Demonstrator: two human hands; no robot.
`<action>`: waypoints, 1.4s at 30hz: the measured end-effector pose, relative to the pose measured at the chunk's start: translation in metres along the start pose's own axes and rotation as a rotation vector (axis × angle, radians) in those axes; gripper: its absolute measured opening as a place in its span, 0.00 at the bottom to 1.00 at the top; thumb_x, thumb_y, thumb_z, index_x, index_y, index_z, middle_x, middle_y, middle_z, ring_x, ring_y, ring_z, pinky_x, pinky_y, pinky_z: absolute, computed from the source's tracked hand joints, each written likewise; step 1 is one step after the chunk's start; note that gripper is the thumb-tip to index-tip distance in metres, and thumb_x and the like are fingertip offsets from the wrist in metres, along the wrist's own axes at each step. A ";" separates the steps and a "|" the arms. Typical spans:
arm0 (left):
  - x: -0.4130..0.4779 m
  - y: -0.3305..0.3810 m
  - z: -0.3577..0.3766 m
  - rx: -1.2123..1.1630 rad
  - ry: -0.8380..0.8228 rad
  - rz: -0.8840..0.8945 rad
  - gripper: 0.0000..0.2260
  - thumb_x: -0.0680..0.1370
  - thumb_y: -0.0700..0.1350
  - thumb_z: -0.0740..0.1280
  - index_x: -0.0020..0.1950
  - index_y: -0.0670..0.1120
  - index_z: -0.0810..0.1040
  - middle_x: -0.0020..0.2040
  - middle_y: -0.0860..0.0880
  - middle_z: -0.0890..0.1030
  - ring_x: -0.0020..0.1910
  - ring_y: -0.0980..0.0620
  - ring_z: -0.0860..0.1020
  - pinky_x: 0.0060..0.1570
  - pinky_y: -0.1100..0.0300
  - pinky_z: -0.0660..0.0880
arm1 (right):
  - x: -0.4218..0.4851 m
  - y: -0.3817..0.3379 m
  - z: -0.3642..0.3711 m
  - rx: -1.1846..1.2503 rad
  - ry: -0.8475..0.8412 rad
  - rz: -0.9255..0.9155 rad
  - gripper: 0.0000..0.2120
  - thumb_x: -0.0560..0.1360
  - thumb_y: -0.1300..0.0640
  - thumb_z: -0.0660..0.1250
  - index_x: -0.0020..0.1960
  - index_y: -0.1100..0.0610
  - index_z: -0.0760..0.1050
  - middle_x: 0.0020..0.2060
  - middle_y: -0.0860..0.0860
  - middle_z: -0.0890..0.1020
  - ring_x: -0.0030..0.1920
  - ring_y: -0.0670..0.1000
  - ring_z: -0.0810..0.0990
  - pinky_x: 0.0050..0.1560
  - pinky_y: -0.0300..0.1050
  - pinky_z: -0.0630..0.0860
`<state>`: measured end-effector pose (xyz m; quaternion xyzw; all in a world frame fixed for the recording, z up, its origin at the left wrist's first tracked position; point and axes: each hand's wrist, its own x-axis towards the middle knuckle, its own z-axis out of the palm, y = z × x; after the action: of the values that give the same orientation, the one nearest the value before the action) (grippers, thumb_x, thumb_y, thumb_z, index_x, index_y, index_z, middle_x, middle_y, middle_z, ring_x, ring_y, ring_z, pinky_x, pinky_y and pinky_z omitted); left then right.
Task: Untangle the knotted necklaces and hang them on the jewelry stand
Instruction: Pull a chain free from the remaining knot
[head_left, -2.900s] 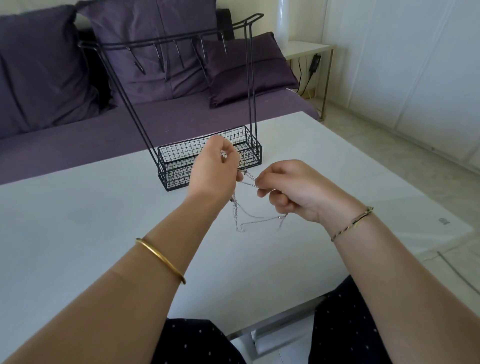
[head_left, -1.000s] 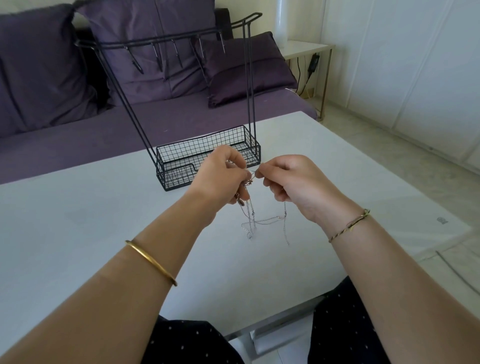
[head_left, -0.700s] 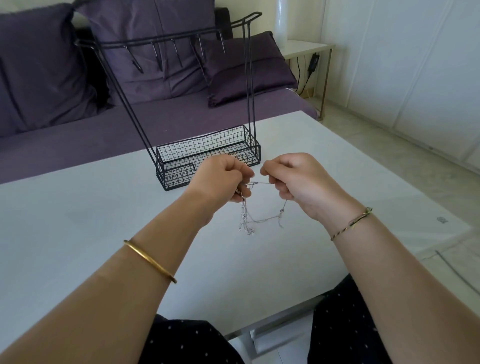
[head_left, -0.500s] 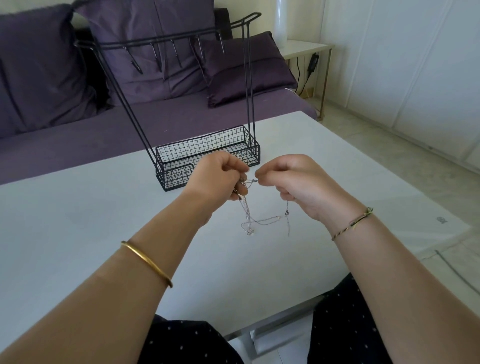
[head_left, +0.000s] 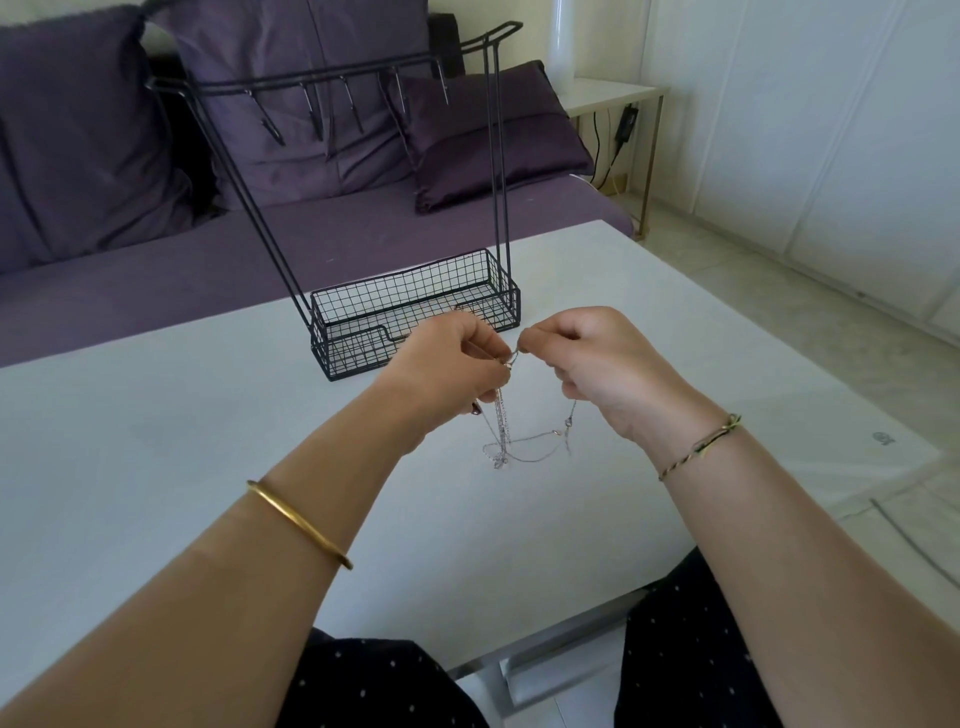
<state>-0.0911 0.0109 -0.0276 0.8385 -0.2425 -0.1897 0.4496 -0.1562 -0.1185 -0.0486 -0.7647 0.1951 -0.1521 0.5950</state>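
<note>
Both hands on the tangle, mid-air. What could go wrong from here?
1. Left hand and right hand pinch the necklaces close together at the knot; pulling apart may tighten it or snap a chain.
2. Loose loops hang free below; they could re-tangle.
3. The jewelry stand sits behind the hands; a strand might snag its mesh.

so the jewelry stand (head_left: 410, 322) sits on the table (head_left: 156, 441), sofa (head_left: 260, 249) behind it, both hands (head_left: 452, 364) holding the necklaces (head_left: 511, 441) just in front of the stand
</note>
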 end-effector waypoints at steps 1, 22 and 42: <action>0.000 0.000 0.000 -0.008 -0.001 -0.005 0.05 0.75 0.35 0.68 0.45 0.45 0.77 0.35 0.50 0.80 0.27 0.62 0.77 0.25 0.70 0.71 | 0.000 0.000 0.000 -0.002 0.003 -0.002 0.09 0.76 0.58 0.67 0.38 0.58 0.78 0.28 0.49 0.66 0.31 0.48 0.64 0.37 0.42 0.62; 0.004 -0.024 -0.017 0.255 0.218 -0.114 0.09 0.79 0.37 0.59 0.50 0.43 0.78 0.36 0.51 0.74 0.31 0.53 0.76 0.48 0.47 0.80 | -0.002 0.004 -0.009 0.051 0.118 0.028 0.06 0.76 0.62 0.64 0.42 0.59 0.78 0.31 0.51 0.69 0.19 0.42 0.65 0.22 0.37 0.71; 0.014 -0.049 -0.009 0.210 0.072 -0.104 0.05 0.77 0.37 0.65 0.46 0.45 0.79 0.45 0.47 0.80 0.43 0.49 0.79 0.49 0.52 0.79 | 0.021 -0.005 -0.015 0.174 0.093 0.262 0.15 0.81 0.52 0.58 0.43 0.59 0.76 0.32 0.53 0.78 0.17 0.44 0.57 0.18 0.33 0.53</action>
<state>-0.0634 0.0326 -0.0658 0.8987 -0.2009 -0.1561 0.3572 -0.1439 -0.1407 -0.0397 -0.6704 0.3068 -0.1248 0.6640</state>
